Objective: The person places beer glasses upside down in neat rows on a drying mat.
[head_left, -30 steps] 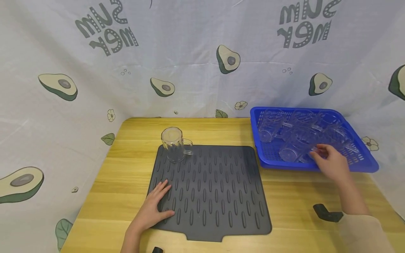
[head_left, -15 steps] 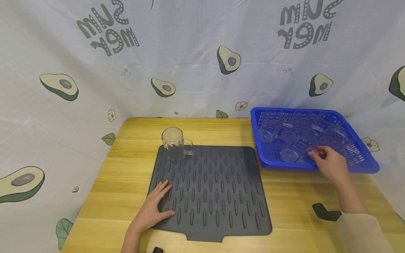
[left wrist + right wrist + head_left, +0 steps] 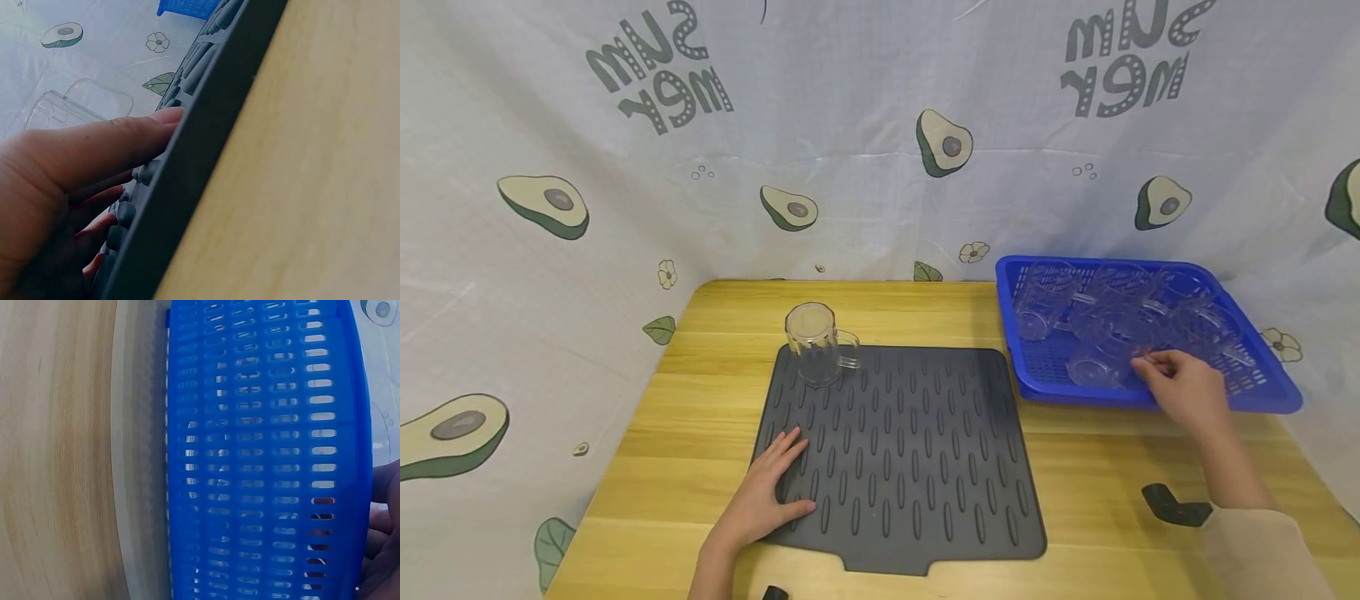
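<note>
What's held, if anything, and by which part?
Right hand appears to pinch a clear mug in the blue basket, probably by its mostly hidden handle. Left hand holds nothing; it rests on the mat.

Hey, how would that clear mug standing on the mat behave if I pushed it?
The mug looks like clear glass, so it's probably stiff and breakable. It stands on end, so a push would more likely slide or tip it than roll it. The mat has raised ridges, which might catch the mug's edge and make it wobble.
</note>
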Tool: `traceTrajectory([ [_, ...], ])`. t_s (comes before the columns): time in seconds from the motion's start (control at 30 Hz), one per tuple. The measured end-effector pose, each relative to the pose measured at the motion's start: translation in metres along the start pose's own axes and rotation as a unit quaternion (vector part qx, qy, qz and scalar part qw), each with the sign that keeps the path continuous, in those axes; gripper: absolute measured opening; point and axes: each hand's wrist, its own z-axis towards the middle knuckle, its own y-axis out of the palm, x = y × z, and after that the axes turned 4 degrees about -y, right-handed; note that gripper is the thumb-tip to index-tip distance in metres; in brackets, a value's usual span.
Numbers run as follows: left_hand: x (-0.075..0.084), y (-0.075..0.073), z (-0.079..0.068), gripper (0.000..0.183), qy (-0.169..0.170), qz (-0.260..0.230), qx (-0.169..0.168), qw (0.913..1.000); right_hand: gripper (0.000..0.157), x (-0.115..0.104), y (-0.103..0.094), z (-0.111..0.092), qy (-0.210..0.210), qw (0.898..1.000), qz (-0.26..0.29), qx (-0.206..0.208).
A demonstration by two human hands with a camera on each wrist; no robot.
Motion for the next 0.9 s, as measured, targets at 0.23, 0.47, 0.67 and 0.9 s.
traceTrajectory([
  [0.23, -0.001, 0.001, 0.001, 0.088, 0.002, 0.004, 0.003, 1.0, 0.06, -0.003, 0.003, 0.002, 0.003, 0.999, 0.021, 0.035],
  [0.47, -0.002, 0.001, 0.0, 0.087, 0.004, 0.002, 0.003, 1.0, 0.056, -0.006, 0.004, 0.003, -0.005, 0.997, 0.022, 0.074],
  [0.67, -0.001, 0.0, 0.0, 0.087, 0.006, -0.003, 0.004, 1.0, 0.055, -0.009, 0.005, 0.003, 0.007, 0.996, 0.021, 0.084],
  [0.9, -0.001, 0.0, 0.0, 0.087, 0.005, -0.004, 0.002, 1.0, 0.051, -0.013, 0.007, 0.0, 0.006, 0.994, 0.034, 0.108],
])
